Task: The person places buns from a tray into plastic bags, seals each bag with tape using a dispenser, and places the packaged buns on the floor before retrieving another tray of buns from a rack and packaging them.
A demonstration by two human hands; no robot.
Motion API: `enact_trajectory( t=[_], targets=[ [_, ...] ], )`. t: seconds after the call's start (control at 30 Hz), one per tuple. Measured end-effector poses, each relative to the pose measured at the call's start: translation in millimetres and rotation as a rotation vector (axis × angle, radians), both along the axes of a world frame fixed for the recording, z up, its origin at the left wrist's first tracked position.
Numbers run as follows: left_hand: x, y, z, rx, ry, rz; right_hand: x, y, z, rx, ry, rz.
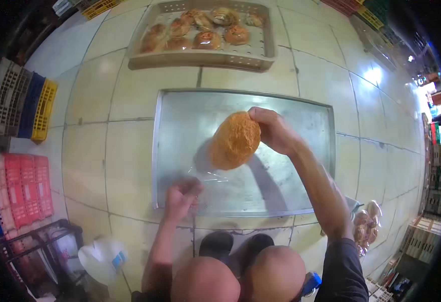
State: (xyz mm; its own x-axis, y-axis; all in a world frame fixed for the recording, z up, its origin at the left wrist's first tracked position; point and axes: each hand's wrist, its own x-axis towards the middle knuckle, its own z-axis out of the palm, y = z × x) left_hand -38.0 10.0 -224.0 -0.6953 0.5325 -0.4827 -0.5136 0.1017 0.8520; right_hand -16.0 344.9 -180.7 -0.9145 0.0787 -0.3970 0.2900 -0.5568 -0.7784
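Note:
A round brown bread loaf (pixel 236 141) with a rough, crumbly crust is held up over a shallow metal tray (pixel 301 191). My right hand (pixel 276 130) grips its upper right edge, with the thumb and fingers closed on it. Below and left of the loaf, a thin clear plastic bag (pixel 211 176) catches the light. At the bag's lower left, my left hand (pixel 183 197) is slightly blurred, its fingers pinched on the plastic. How far the bag reaches around the loaf is hard to see.
Beyond the metal tray, a beige perforated crate (pixel 200 61) holds several breads. Bagged breads (pixel 367 226) lie on the tiles at right. Red crates (pixel 27 186), yellow crates (pixel 44 110) and a white bag (pixel 100 259) stand at left. My knees are at the bottom.

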Motion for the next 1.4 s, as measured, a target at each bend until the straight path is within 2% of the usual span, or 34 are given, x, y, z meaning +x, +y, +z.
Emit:
enact_trajectory(
  t=[0.13, 0.23, 0.3, 0.47, 0.6, 0.67, 0.7, 0.77, 0.83, 0.87, 0.93, 0.97, 1.1, 1.13, 1.17, 1.2, 1.27, 1.3, 1.4],
  targets=[
    [3.5, 5.0, 13.6, 0.112, 0.076, -0.155, 21.6, -3.5, 26.5, 0.11, -0.04, 0.055],
    [5.2, 23.7, 46.7, 0.225, -0.043, -0.236, 31.3, -8.1, 34.9, 0.105, -0.064, 0.09],
    [5.5, 38.0, 49.8, 0.262, -0.083, -0.264, 31.2, -11.5, 36.1, 0.104, -0.071, 0.102],
    [21.6, 65.4, 50.2, 0.364, 0.179, -0.3, 54.5, -32.8, 55.6, 0.343, -0.062, 0.09],
    [65.1, 80.1, 134.2, 0.227, 0.481, -0.297, 104.6, -23.6, 121.8, 0.51, -0.039, 0.06],
    [60.4, 81.8, 173.4, 0.48, 0.268, -0.319, 121.3, -15.2, 152.8, 0.493, -0.035, -0.004],
    [48.0, 76.9, 174.5, 0.481, 0.269, -0.32, 121.0, -15.3, 157.3, 0.453, -0.026, -0.007],
    [25.2, 69.6, 182.5, 0.461, -0.079, -0.47, 145.3, -25.2, 171.2, 0.401, 0.016, -0.079],
    [30.2, 92.8, 141.0, 0.516, -0.095, -0.664, 182.8, -37.9, 182.8, 0.44, 0.016, -0.138],
    [54.7, 97.2, 143.5, 0.516, -0.094, -0.679, 196.8, -40.7, 185.1, 0.452, -0.01, -0.143],
    [101.6, 114.5, 147.4, 0.633, -0.653, -0.651, 213.1, -36.9, 187.7, 0.475, -0.061, -0.153],
    [102.7, 120.7, 148.9, 0.628, -0.654, -0.665, 217.4, -35.9, 190.2, 0.475, -0.059, -0.167],
    [98.0, 106.0, 143.4, 0.61, -0.803, -0.567, 225.4, -75.2, 200.9, 0.862, -0.008, -0.172],
    [98.1, 108.0, 143.4, 0.605, -0.806, -0.578, 230.2, -82.1, 201.4, 0.894, 0.084, -0.379],
    [100.5, 114.4, 143.9, 0.582, -0.689, -0.559, 238.3, -86.4, 200.1, 0.921, 0.176, -0.587],
    [104.6, 123.6, 144.0, 0.559, -0.572, -0.539, 253.1, -89.6, 189.6, 0.922, 0.172, -0.598],
    [116.4, 141.9, 139.3, 0.505, -0.343, -0.5, 287.7, -96.5, 157.7, 0.454, 0.36, -1.012],
    [123.6, 148.7, 142.0, 0.494, -0.349, -0.514, 293.2, -99.5, 150.1, 0.45, 0.353, -1.029],
    [142.9, 161.5, 186.0, 0.667, -0.047, -0.559, 282.9, -115.5, 133.6, 0.592, 0.469, -1.125]
  ],
)
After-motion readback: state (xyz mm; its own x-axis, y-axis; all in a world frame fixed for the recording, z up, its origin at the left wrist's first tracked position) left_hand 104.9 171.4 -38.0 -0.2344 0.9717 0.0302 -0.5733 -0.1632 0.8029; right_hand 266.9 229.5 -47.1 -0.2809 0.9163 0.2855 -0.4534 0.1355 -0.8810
